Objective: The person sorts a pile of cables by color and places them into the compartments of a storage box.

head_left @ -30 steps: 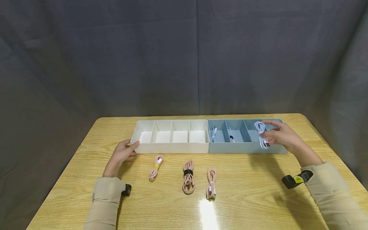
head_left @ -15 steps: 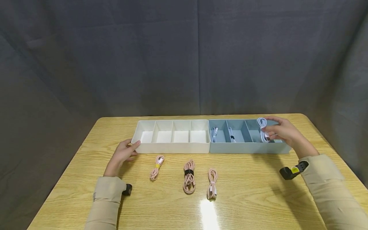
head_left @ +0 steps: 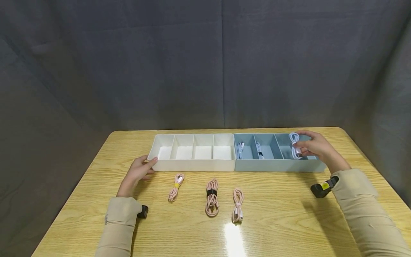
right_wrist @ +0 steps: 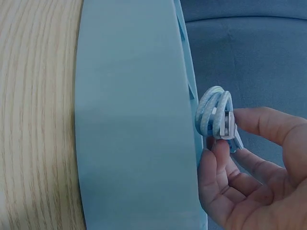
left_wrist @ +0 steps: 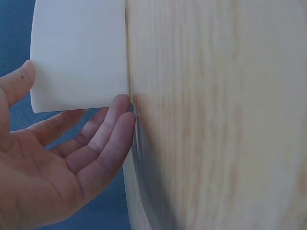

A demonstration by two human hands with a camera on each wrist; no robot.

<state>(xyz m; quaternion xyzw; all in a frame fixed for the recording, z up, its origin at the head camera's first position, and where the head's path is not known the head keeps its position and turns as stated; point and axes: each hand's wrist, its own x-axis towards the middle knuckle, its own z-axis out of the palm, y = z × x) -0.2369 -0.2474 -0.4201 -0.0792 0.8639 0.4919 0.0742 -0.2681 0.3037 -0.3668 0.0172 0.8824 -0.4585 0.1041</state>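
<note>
Over the third compartment of the blue divided box [head_left: 279, 165], in the head view, my right hand [head_left: 316, 146] pinches a coiled light-blue charging cable [head_left: 295, 146] between thumb and fingers. The right wrist view has this cable [right_wrist: 216, 112] at rim height, its metal plug facing the camera. My left hand [head_left: 138, 169] grips the front left corner of the white divided box [head_left: 192, 165]. Its thumb lies at the rim and its fingers bend along the end wall [left_wrist: 79, 57]. Two blue cables lie in the blue box's left compartments, one cable [head_left: 240, 150] in the first, another cable [head_left: 259, 150] in the second.
Three pink coiled cables lie on the wooden table [head_left: 273, 214] in front of the boxes: one with a yellow tie [head_left: 176, 187], one with a black strap [head_left: 212, 197], one with white plugs [head_left: 237, 206]. A dark curtain [head_left: 160, 71] hangs behind the table.
My right hand has carried the blue cable slightly back and to the right over the blue box, then nearly stopped. The left hand has kept its place on the white box.
</note>
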